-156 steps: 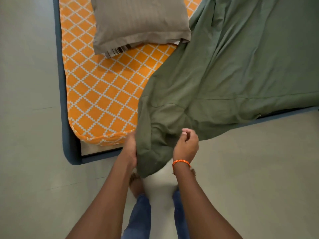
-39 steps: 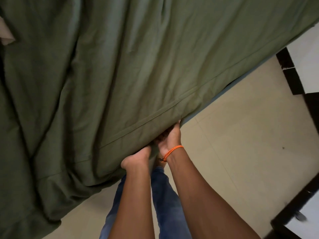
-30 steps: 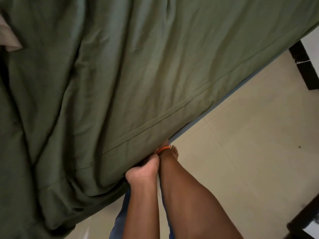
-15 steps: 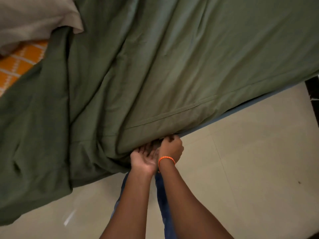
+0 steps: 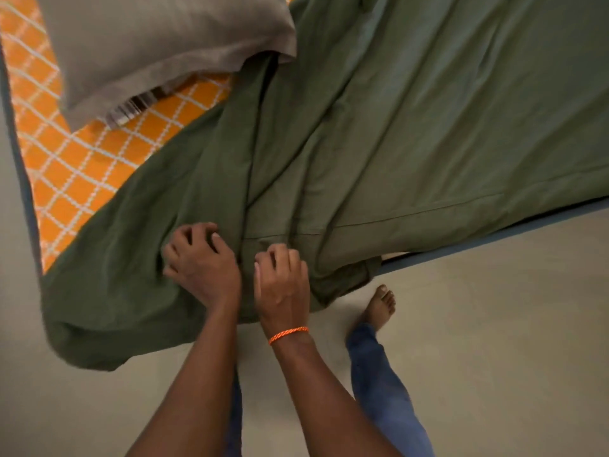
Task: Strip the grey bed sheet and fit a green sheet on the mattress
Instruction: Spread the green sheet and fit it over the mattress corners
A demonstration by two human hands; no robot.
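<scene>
Left hand [image 5: 201, 268] and right hand [image 5: 283, 285], fingers curled on green sheet [image 5: 379, 143], grip unclear; mattress [image 5: 72, 173] mostly covered.

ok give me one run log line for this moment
step: fitting green sheet | left hand: fingers curled on sheet | right hand: same | mattress: near corner uncovered | pillow: on mattress

Bare forearms, an orange braided wristband [image 5: 288, 335] on the right wrist, seemingly blue denim trousers [image 5: 382, 384], 1 bare foot [image 5: 379, 306].

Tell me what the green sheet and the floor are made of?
The green sheet looks like soft matte woven cloth, maybe cotton: it wrinkles and bunches in folds. The floor looks like hard smooth tile or stone with a faint sheen; which one I can't tell.
</scene>
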